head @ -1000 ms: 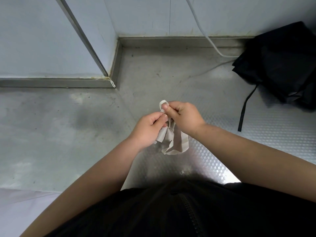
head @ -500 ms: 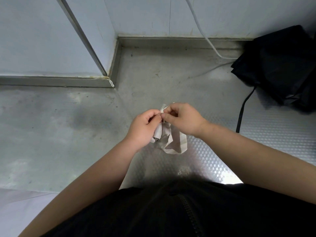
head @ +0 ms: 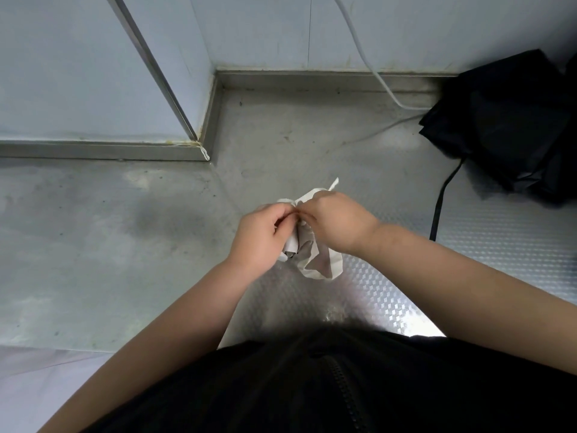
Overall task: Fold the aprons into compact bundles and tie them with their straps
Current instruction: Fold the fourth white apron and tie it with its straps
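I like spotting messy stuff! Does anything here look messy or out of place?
Yes. The black apron lies crumpled in a heap at the far right of the counter, unfolded, and its black strap trails loose across the metal. The left hand and right hand only pinch a white cloth.

Left hand [head: 260, 234], right hand [head: 338, 225] together, fingers [head: 282, 217] pinching strap [head: 337, 264]

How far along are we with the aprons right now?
Done: nothing visibly tied off. In hand: the left hand and right hand pinch the pale strap bundle, one loop hanging loose. Left: the black apron pile lies loosely heaped, its black strap trailing untied.
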The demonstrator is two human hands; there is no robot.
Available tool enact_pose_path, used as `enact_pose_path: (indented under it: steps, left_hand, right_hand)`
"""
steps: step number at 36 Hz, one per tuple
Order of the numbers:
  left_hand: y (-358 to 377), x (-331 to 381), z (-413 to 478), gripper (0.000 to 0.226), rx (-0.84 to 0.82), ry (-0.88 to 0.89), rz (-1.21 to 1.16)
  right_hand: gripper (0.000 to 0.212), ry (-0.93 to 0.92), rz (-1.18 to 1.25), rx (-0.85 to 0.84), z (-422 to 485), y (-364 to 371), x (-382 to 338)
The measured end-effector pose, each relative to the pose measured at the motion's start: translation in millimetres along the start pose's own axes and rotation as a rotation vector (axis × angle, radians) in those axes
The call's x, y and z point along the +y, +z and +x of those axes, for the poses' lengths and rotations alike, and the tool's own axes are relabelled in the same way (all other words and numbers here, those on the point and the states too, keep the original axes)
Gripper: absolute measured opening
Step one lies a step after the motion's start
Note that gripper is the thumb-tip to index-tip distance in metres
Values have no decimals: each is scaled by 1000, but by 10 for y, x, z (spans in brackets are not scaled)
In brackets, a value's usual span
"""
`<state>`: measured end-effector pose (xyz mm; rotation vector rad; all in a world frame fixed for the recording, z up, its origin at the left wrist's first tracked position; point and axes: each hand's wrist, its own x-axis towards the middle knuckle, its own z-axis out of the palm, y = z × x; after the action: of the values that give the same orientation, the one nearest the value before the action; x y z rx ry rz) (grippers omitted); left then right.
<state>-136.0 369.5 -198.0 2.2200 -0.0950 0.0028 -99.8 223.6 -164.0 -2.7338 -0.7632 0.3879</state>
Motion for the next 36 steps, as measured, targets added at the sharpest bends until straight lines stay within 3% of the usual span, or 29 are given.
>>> enact_pose_path:
  steps: [4,7,10,12,16,22,28,33,36]
  left_hand:
    - [3,-1,-29,25,73,40,71]
    - [-26,-32,-50,24,108,12,0]
    - [-38,-43,-53,15,119,32,-1]
    - [-29,-36,-52,8,123,21,-7]
    - [-17,-38,-62,3,129,14,10]
    - [11,-83,-99,8,114,36,-5]
    - [-3,-101,-133,31,161,199,70]
    - [-28,-106,-139,28,216,164,60]
    - [-82,-169,-100,25,238,33,5]
  right_hand:
    - [18,-27,-130,-68,24,-13,-37]
    - [18,-54,-82,-49,3,3,-47]
    - [28,-29,138,31,-39,46,-32]
    - [39,85,376,57,-56,84,-36]
    - [32,288,870,11,-50,139,-60]
    - [31,417,1137,-144,-10,132,-55]
    - [30,420,1183,-114,19,166,-74]
    - [28,377,1179,-117,-1,169,-100]
    - [30,246,851,-11,-38,152,-25]
